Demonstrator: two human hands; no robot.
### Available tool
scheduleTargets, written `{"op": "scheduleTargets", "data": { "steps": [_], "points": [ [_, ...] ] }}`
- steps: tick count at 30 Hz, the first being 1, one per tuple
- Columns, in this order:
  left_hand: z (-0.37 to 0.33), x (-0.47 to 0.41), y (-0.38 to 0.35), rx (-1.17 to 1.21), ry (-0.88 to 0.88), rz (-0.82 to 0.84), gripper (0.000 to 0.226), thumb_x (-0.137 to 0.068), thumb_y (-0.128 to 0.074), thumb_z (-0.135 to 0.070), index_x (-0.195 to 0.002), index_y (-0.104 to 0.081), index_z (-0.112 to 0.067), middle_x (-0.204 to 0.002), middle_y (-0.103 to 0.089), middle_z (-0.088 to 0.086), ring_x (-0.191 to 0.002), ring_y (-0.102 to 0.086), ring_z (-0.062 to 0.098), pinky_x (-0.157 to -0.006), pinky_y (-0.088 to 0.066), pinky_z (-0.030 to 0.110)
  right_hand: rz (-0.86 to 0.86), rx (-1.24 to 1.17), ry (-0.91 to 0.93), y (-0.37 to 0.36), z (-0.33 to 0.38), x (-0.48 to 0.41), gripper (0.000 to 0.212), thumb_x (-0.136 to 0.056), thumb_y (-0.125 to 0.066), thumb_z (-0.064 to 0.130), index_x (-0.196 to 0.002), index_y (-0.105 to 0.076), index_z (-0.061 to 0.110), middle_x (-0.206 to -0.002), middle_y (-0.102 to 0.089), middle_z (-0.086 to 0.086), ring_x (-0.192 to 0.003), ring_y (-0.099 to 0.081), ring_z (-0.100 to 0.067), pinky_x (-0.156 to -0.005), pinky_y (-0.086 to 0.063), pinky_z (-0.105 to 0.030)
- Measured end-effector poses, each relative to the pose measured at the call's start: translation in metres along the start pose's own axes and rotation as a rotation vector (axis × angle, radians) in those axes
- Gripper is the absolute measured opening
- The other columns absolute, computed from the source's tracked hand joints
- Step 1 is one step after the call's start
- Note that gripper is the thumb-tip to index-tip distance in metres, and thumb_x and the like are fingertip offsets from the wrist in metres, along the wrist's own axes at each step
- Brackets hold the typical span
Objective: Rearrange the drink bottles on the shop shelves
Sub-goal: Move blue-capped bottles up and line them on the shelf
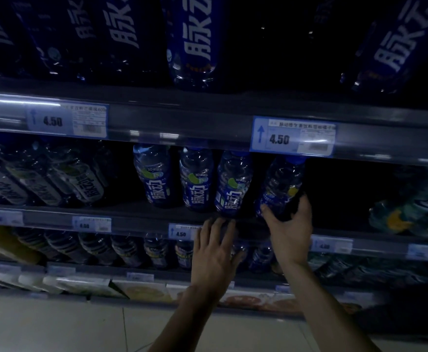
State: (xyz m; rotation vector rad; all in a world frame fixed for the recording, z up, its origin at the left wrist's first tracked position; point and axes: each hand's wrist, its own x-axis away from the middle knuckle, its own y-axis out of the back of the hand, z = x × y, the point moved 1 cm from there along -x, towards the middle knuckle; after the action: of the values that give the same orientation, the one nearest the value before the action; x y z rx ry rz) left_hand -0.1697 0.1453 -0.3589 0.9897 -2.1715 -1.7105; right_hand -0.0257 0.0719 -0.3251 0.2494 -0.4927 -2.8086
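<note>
Your right hand [290, 224] is gripping the base of a blue-labelled bottle [280, 186], with the thumb on its left side and the fingers [303, 204] wrapping its right side. This bottle is standing tilted on the middle shelf [136, 212], at the right end of a row, just beside three matching bottles [195, 181]. Your left hand [214, 252] is holding nothing; its fingers are spreading open, with the tips reaching the front rail of the same shelf below the third bottle. A price tag [293, 137] reading 4.50 is hanging on the shelf edge above.
</note>
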Motion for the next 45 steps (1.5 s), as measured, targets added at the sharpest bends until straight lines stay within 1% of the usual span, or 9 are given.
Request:
{"op": "scheduleTargets", "data": {
  "steps": [7, 11, 19, 24, 27, 31, 38, 41, 45],
  "points": [
    [-0.003, -0.002, 0.0, -0.032, 0.052, 0.027, 0.065, -0.082, -0.066, -0.046, -0.137, -0.046, -0.019, -0.141, -0.049, 0.005, -0.134, -0.041, 0.029, -0.109, -0.033, 0.051, 0.04, -0.092, -0.029, -0.004, 0.001, -0.008, 0.055, -0.073, -0.078, 0.033, -0.12, -0.05, 0.032, -0.105, -0.067, 0.011, -0.095, -0.064, -0.007, -0.086, -0.052, -0.029],
    [-0.004, -0.004, 0.0, 0.011, 0.092, 0.075, 0.064, -0.089, -0.053, -0.047, -0.145, -0.032, -0.023, -0.15, -0.034, 0.001, -0.142, -0.024, 0.025, -0.116, -0.02, 0.046, 0.034, -0.086, -0.005, -0.001, 0.005, -0.012, 0.053, -0.069, -0.081, 0.028, -0.113, -0.05, 0.031, -0.105, -0.065, 0.006, -0.094, -0.064, -0.012, -0.084, -0.05, -0.027],
    [-0.011, -0.005, 0.003, 0.012, 0.14, 0.099, 0.063, -0.093, -0.044, -0.05, -0.148, -0.026, -0.024, -0.152, -0.029, 0.001, -0.143, -0.019, 0.026, -0.116, -0.018, 0.046, 0.067, -0.082, 0.015, 0.003, 0.007, -0.013, 0.059, -0.071, -0.083, 0.03, -0.121, -0.052, 0.028, -0.108, -0.063, 0.01, -0.094, -0.059, -0.005, -0.079, -0.043, -0.013],
    [-0.013, -0.006, 0.004, 0.017, 0.151, 0.093, 0.062, -0.093, -0.045, -0.049, -0.146, -0.03, -0.023, -0.151, -0.03, 0.001, -0.142, -0.02, 0.026, -0.114, -0.02, 0.045, 0.062, -0.06, -0.011, 0.003, 0.007, -0.014, 0.058, -0.069, -0.083, 0.03, -0.119, -0.053, 0.024, -0.097, -0.062, 0.013, -0.082, -0.059, -0.002, -0.075, -0.044, -0.014],
    [-0.016, -0.008, 0.007, 0.02, 0.156, 0.099, 0.062, -0.092, -0.048, -0.048, -0.145, -0.032, -0.022, -0.149, -0.033, 0.002, -0.141, -0.022, 0.026, -0.113, -0.022, 0.045, 0.031, -0.046, -0.019, 0.002, 0.01, -0.015, 0.055, -0.065, -0.085, 0.026, -0.112, -0.056, 0.024, -0.082, -0.055, 0.025, -0.072, -0.051, 0.014, -0.06, -0.036, 0.002],
    [-0.021, -0.009, 0.013, 0.109, 0.193, 0.094, 0.061, -0.09, -0.055, -0.044, -0.142, -0.036, -0.019, -0.146, -0.038, 0.004, -0.138, -0.029, 0.025, -0.111, -0.027, 0.043, 0.036, -0.051, 0.036, 0.007, 0.015, -0.01, 0.056, -0.062, -0.085, 0.023, -0.11, -0.057, 0.023, -0.082, -0.057, 0.019, -0.069, -0.053, 0.003, -0.057, -0.034, 0.007],
    [-0.029, -0.006, 0.043, 0.297, 0.185, -0.061, 0.046, -0.089, -0.06, -0.029, -0.131, -0.05, -0.01, -0.13, -0.051, 0.012, -0.115, -0.052, 0.029, -0.091, -0.048, 0.045, 0.062, -0.072, 0.123, 0.031, 0.026, 0.018, 0.059, -0.063, -0.083, 0.026, -0.113, -0.052, 0.034, -0.096, -0.065, 0.011, -0.084, -0.056, 0.018, -0.066, -0.04, 0.002],
    [-0.034, -0.006, 0.06, 0.333, 0.204, -0.129, 0.048, -0.089, -0.061, -0.031, -0.131, -0.049, -0.01, -0.13, -0.05, 0.012, -0.115, -0.051, 0.028, -0.088, -0.05, 0.041, 0.084, -0.075, 0.125, 0.043, 0.032, 0.036, 0.058, -0.063, -0.083, 0.023, -0.111, -0.051, 0.034, -0.1, -0.067, 0.005, -0.086, -0.062, 0.006, -0.068, -0.046, -0.004],
    [-0.038, -0.003, 0.091, 0.385, 0.247, -0.21, 0.05, -0.088, -0.063, -0.029, -0.132, -0.048, -0.011, -0.132, -0.048, 0.011, -0.119, -0.047, 0.027, -0.091, -0.047, 0.04, 0.169, -0.053, 0.149, 0.056, 0.05, 0.065, 0.059, -0.064, -0.083, 0.027, -0.115, -0.053, 0.027, -0.106, -0.067, 0.0, -0.093, -0.066, -0.012, -0.074, -0.057, -0.027]
  ]
}}
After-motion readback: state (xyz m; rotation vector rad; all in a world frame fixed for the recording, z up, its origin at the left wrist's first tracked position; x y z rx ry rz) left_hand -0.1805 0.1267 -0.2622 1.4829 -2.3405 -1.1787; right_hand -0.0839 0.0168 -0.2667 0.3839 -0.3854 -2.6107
